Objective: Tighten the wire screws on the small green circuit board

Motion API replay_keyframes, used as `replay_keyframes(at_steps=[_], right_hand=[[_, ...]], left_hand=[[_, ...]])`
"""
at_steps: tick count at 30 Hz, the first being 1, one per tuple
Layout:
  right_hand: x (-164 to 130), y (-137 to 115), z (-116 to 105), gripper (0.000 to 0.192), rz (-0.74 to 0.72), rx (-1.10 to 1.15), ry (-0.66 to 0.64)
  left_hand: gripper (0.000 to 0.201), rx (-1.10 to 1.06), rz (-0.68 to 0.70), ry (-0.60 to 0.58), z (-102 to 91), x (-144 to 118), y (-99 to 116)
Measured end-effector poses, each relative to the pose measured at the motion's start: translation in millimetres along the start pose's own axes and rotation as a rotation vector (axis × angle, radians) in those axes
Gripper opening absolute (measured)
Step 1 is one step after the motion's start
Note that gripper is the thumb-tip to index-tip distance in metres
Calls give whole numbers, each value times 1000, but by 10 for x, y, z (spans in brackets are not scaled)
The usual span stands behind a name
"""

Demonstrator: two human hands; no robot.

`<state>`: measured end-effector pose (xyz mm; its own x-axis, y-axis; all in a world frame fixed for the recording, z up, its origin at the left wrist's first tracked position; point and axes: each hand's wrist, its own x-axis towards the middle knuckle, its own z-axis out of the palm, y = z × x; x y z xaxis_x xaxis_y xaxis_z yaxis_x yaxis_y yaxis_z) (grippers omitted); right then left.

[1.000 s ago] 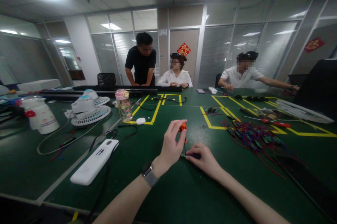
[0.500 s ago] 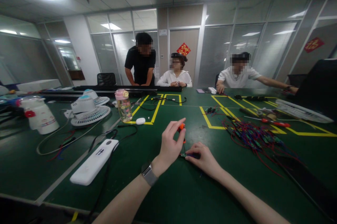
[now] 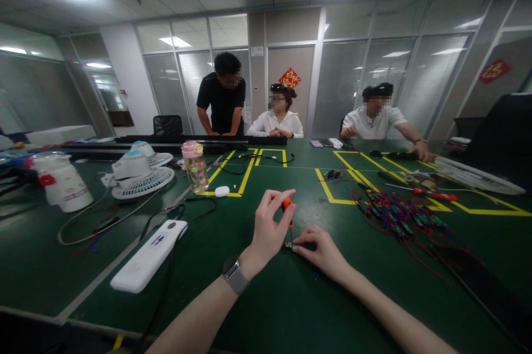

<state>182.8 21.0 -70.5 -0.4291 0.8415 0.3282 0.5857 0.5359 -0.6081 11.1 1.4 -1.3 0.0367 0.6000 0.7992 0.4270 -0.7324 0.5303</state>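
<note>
Fingers (image 3: 277, 199) of the left hand (image 3: 268, 229) are pinched together round the orange handle of a small screwdriver (image 3: 286, 204), thumb on one side and fingertips on the other, so that only the bright orange top shows between them. Its thin dark shaft drops nearly upright from that grip to a small circuit board (image 3: 290, 245) lying flat on the green counter (image 3: 257, 309). That board is tiny and dark, with greenish flecks, and too small to make out in detail. The right hand (image 3: 322, 251) lies low on the counter, fingers close together and pressed down on the board's right end, pinning it; the screwdriver tip meets the board just left of those fingertips, between the two hands. A watch (image 3: 235, 275) sits on the left wrist. To the right, well apart, lies a tangle of red and blue wires (image 3: 399, 218) beside yellow tape lines (image 3: 328, 190). To the left lie a white remote-like device (image 3: 148, 256), a black cable (image 3: 183, 211), a pink-capped bottle (image 3: 194, 167) and a small white fan (image 3: 139, 174). Three people are at the far side of the counter.
</note>
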Motion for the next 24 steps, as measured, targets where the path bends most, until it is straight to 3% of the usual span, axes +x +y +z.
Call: replay_keyframes(at_steps=[3,7,13,18,24], right_hand=[[-2,0,-3,14,-4,-1,0],[1,5,-3,14,-7,-14,-2],[9,10,2,16,-5,-14,-4],[11,15,9,13,-9,-18,-3],[6,11,7,14,-13,-12,8]], left_hand=[[31,-33,-13,-41,-11,11,5],[19,33,-7,-13,-28,29,2],[33,-4,-19,-36,-12,25,-18],[18,69,26,3,-23,24,-35],[34,-42,-30,-71,-18,34,-25]])
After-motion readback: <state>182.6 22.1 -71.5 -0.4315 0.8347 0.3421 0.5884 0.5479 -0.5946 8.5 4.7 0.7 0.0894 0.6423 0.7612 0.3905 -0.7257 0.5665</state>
